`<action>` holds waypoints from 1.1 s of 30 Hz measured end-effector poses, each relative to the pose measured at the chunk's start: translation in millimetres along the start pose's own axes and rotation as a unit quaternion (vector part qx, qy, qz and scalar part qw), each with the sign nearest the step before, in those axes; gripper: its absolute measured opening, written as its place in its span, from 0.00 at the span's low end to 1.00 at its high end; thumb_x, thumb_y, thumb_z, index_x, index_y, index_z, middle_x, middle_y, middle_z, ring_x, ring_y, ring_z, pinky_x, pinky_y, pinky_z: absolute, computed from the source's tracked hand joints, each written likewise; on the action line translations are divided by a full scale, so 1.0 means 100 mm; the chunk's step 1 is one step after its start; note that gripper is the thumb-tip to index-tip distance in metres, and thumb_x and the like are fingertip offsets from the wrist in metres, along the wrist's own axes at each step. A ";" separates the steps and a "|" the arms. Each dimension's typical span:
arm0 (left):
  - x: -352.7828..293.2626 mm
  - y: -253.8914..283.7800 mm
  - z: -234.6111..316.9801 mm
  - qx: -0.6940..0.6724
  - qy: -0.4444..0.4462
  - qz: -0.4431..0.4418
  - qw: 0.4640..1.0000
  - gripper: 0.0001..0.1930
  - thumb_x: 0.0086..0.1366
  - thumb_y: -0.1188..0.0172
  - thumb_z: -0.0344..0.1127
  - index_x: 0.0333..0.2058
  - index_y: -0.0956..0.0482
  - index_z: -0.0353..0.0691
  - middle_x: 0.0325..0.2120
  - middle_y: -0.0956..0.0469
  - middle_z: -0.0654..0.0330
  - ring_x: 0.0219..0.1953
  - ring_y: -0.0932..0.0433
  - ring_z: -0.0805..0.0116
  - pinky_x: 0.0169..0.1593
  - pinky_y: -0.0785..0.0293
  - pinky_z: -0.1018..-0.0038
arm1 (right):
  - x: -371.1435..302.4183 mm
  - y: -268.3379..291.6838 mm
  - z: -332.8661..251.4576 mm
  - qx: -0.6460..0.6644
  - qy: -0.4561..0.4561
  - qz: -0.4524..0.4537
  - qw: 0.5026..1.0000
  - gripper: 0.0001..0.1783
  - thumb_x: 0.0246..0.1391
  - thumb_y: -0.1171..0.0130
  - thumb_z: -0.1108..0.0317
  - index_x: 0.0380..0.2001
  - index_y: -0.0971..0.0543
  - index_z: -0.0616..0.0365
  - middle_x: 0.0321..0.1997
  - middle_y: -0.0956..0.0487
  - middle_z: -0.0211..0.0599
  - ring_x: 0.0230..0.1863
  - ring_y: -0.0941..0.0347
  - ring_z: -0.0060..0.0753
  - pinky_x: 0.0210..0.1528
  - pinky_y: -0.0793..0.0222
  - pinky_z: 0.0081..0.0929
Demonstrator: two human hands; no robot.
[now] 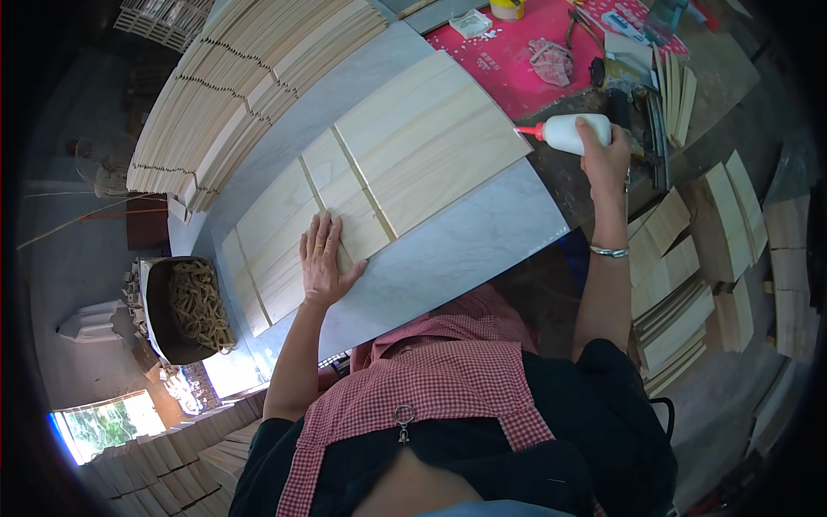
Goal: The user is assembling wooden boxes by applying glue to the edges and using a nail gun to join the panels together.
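A pale wooden panel with several grooves across it lies flat on a grey marbled tabletop. My left hand rests on the panel, fingers stretched out and palm down, beside one of the grooves. In my right hand is a white squeeze bottle with a red nozzle, tipped on its side. The nozzle's tip is at the panel's right end, by the edge; whether it touches the wood I cannot tell.
Stacked grooved wooden boards line the far left. A bin of tan bands stands left of the table. At the far right lie a crumpled cloth on a red sheet and various tools. Wood pieces are piled at right.
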State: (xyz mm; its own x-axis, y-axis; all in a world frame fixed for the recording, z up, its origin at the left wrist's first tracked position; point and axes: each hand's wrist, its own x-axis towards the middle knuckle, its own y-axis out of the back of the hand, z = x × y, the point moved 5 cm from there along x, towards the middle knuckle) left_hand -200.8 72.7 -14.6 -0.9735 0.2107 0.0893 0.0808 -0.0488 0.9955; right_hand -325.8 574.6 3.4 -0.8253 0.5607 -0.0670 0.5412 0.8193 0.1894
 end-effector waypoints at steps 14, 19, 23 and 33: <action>0.01 0.01 0.04 -0.008 0.005 -0.008 1.000 0.50 0.58 0.42 0.69 0.72 0.41 0.44 0.74 0.46 0.53 0.77 0.54 0.50 0.74 0.61 0.47 | 0.46 -0.68 0.02 -0.019 0.023 0.015 0.999 0.33 0.50 0.31 0.49 0.45 0.24 0.71 0.40 0.18 0.53 0.36 0.20 0.46 0.41 0.23 0.36; 0.02 0.00 0.04 -0.011 0.002 -0.005 1.000 0.50 0.58 0.42 0.69 0.72 0.41 0.44 0.74 0.46 0.53 0.77 0.54 0.49 0.74 0.61 0.47 | 0.64 -0.92 0.02 -0.002 0.026 0.008 1.000 0.34 0.50 0.32 0.48 0.46 0.23 0.72 0.40 0.18 0.54 0.36 0.20 0.48 0.41 0.23 0.36; 0.03 0.00 0.04 -0.014 0.004 -0.012 1.000 0.51 0.58 0.42 0.70 0.71 0.41 0.43 0.74 0.46 0.52 0.77 0.54 0.49 0.74 0.61 0.47 | 0.77 -1.07 0.01 -0.006 0.039 0.001 0.999 0.35 0.50 0.32 0.48 0.45 0.23 0.73 0.40 0.18 0.56 0.37 0.19 0.49 0.41 0.22 0.37; 0.05 0.01 0.04 -0.010 0.008 -0.018 1.000 0.51 0.58 0.42 0.70 0.71 0.40 0.43 0.74 0.46 0.52 0.77 0.54 0.48 0.74 0.62 0.47 | 0.94 -1.50 -0.24 -0.013 0.013 -0.024 1.000 0.38 0.52 0.34 0.47 0.47 0.26 0.77 0.44 0.19 0.60 0.40 0.19 0.51 0.41 0.20 0.38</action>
State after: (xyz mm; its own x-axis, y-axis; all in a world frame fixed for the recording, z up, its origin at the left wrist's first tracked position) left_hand -205.1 77.6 -13.0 -0.9788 0.1980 0.0522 0.0407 -0.0618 0.9973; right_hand -489.0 501.4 -7.5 -0.8545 0.5170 -0.0506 0.4966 0.8415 0.2128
